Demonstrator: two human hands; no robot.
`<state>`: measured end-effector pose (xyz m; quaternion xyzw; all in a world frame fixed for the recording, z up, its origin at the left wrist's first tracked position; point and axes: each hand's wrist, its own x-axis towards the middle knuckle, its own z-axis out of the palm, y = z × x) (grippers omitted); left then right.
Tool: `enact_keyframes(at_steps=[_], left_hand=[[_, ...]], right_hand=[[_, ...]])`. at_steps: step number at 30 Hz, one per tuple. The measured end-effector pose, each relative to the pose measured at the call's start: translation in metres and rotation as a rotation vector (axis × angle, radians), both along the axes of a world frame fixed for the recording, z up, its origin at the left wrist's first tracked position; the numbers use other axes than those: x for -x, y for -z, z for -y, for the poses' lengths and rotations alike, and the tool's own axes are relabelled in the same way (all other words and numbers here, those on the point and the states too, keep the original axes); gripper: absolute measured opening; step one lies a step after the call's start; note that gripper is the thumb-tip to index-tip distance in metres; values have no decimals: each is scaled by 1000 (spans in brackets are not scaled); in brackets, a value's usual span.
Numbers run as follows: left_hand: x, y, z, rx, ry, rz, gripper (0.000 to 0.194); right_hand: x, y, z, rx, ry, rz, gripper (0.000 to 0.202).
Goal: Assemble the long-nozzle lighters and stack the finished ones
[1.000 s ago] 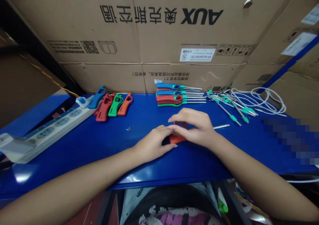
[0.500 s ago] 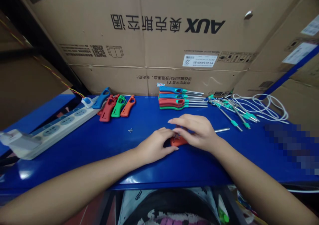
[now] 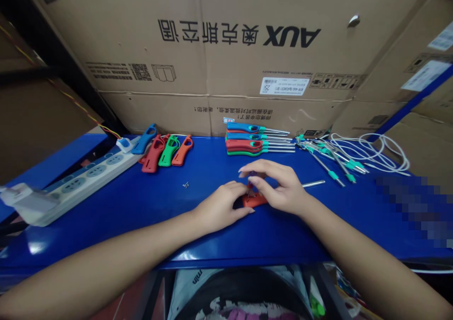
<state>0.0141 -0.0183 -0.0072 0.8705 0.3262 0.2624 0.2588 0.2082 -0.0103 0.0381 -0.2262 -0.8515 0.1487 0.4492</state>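
An orange gas lighter lies flat on the blue table, its metal tube poking out to the right beyond my right hand. My left hand grips the lighter's handle end, fingers on the far side and thumb on the near side. Above the handle, my right hand has its thumb and fingertips around a small screwdriver with a reddish grip, held upright. The screwdriver's tip meets the handle, though fingers partly hide it. A few tiny screws lie left of my hands.
Several lighters with metal tubes are stacked at the back. Loose handle shells lie back left beside a white power strip. Tubes with green ends and a coiled white cable lie right. A cardboard box stands behind.
My right thumb and index finger have parted slightly, and the screwdriver's grip shows more between them. My left hand and the lighter stay nearly in place.
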Motion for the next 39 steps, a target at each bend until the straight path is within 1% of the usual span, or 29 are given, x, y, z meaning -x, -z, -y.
enact_keyframes(at_steps=[2,3,4,6,8,9,11,12,14,15,18,20,22,25,27,29,31,33,34,36,39], left_hand=[[0,-1,0,-1,-3,-12,18],[0,-1,1,0,-6,-18,17],[-1,-2,1,3,-10,-21,17],[-1,-2,2,11,-11,-14,19],[-2,-3,3,25,-6,4,24],[-3,-3,3,27,-6,11,25],[-3,-2,3,23,-14,15,22],[-4,-2,3,16,-21,14,21],[-4,-3,3,7,-39,9,19],[-5,-3,3,4,-47,6,18],[-2,-7,0,7,-52,-9,21],[3,-10,-5,14,-57,-28,26],[11,-13,-14,17,-78,-55,29],[22,-17,-34,-9,-112,-116,28],[27,-19,-50,-37,-121,-147,29],[31,-19,-65,-34,-145,-145,28],[32,-18,-78,-34,-164,-127,24],[33,-15,-88,-37,-187,-98,24],[33,-13,-92,-36,-197,-81,24],[33,-9,-97,-32,-217,-41,23],[33,-2,-102,-14,-249,30,23]], right_hand=[[2,-1,0,136,-35,-62,22],[3,-1,0,170,-32,-91,19],[4,0,0,170,-2,-119,14],[6,1,-1,83,98,-150,6],[5,2,-3,-46,174,-132,10],[4,3,-4,-109,176,-103,10],[3,3,-5,-194,128,-8,5],[2,3,-6,-206,95,42,11],[2,1,-5,-152,37,92,24],[2,0,-4,-99,21,78,27],[-1,-5,-1,50,42,-104,21],[-10,-10,-1,85,112,-208,18],[-25,-13,-3,50,228,-222,19],[-57,-15,-8,-135,428,-110,20],[-81,-12,-13,-291,526,2,22],[-103,-7,-18,-416,578,115,24],[-121,1,-22,-464,629,171,26],[-132,9,-26,-468,715,126,23],[-135,12,-28,-441,770,87,21],[-138,18,-30,-349,863,-21,17],[-137,21,-32,-204,905,-178,20]])
